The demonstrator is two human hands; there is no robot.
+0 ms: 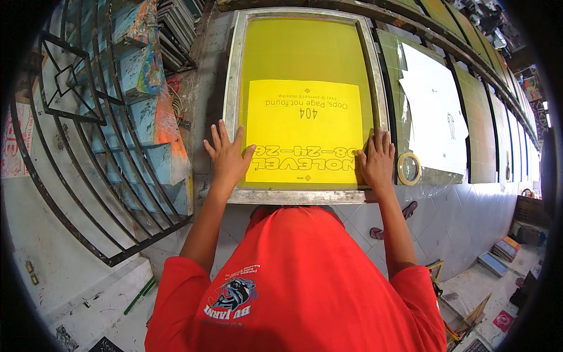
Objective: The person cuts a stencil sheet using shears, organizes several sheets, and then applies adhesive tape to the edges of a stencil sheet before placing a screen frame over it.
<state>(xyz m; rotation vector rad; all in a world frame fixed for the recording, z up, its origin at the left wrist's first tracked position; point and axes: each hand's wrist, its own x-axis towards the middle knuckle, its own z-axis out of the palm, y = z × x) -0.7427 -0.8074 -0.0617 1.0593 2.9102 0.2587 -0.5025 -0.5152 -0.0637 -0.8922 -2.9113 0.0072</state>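
Observation:
A large screen-printing frame (pixel 233 70) with a pale, worn rim and yellow mesh (pixel 305 47) lies in front of me. Within its outline shows a bright yellow rectangle (pixel 305 132) bearing dark printed lettering, upside down from my side. My left hand (pixel 229 155) rests on the frame's left rail, its fingers spread and the thumb reaching over the mesh. On the right rail lies my right hand (pixel 377 159), fingers stretched forward and thumb pointing inward. Neither hand holds a loose thing.
Right of the frame are white sheets (pixel 431 100) on a greenish panel and a roll of tape (pixel 409 169). More panels (pixel 474 123) continue rightward. A curved black metal grille (pixel 97 135) and paint-stained blue shelves (pixel 158 117) stand at left. Sandals (pixel 409 209) lie on the tiled floor.

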